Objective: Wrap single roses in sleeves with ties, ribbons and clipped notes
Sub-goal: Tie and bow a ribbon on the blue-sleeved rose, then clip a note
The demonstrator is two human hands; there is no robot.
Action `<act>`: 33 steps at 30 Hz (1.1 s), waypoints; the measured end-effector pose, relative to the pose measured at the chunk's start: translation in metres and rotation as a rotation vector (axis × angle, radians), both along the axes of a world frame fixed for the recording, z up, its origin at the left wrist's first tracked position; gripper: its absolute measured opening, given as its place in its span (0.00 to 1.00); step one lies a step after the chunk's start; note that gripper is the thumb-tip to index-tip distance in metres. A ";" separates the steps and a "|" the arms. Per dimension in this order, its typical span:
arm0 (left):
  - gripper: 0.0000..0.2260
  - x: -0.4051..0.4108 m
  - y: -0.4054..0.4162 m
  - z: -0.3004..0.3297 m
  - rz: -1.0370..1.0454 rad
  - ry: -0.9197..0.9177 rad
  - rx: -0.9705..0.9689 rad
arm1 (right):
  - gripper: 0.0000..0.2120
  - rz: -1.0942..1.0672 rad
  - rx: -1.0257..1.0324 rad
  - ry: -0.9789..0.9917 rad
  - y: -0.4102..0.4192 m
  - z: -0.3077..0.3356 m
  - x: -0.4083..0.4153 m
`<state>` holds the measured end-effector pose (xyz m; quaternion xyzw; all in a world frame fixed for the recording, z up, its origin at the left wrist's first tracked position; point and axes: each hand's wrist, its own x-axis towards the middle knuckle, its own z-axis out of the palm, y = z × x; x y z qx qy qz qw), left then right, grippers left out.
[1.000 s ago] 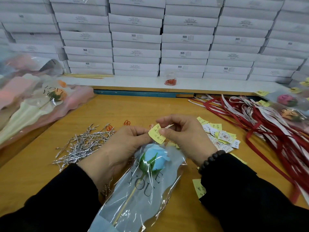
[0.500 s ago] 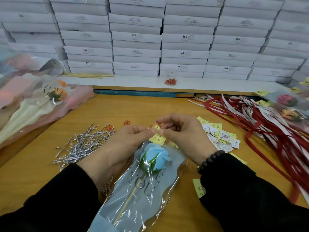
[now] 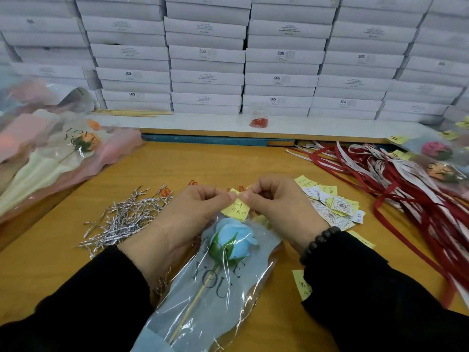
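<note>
I see the blue rose point(image 3: 234, 237) already sleeved; my left hand point(image 3: 195, 212) and right hand point(image 3: 276, 207) pinch the yellow note point(image 3: 234, 210) (clip hidden); ribbon apparently remains.

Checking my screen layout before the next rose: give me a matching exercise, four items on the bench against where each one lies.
Items:
1. blue rose
2. silver twist ties
3. red ribbons
4. bag of red clips

Places:
A. on the white ledge below the stacked boxes
B. spread over the right side of the table
C. in the clear sleeve under both hands
D. heaped on the table beside the left hand

Pairs: 1-C, 2-D, 3-B, 4-A
</note>
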<state>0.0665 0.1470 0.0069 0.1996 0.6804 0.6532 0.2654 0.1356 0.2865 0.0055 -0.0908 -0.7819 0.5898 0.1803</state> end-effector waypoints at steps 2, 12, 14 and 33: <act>0.06 -0.001 0.001 -0.002 0.012 -0.003 0.046 | 0.07 0.005 0.004 -0.004 -0.002 0.000 0.000; 0.05 -0.003 0.001 -0.001 0.082 -0.039 -0.008 | 0.07 -0.235 0.228 -0.070 0.022 0.003 -0.001; 0.06 -0.004 0.001 -0.002 0.071 -0.019 -0.025 | 0.07 -0.214 0.384 -0.131 0.026 -0.001 -0.001; 0.11 -0.003 0.002 -0.005 0.078 0.014 -0.019 | 0.02 -0.064 0.897 -0.179 0.020 -0.018 -0.009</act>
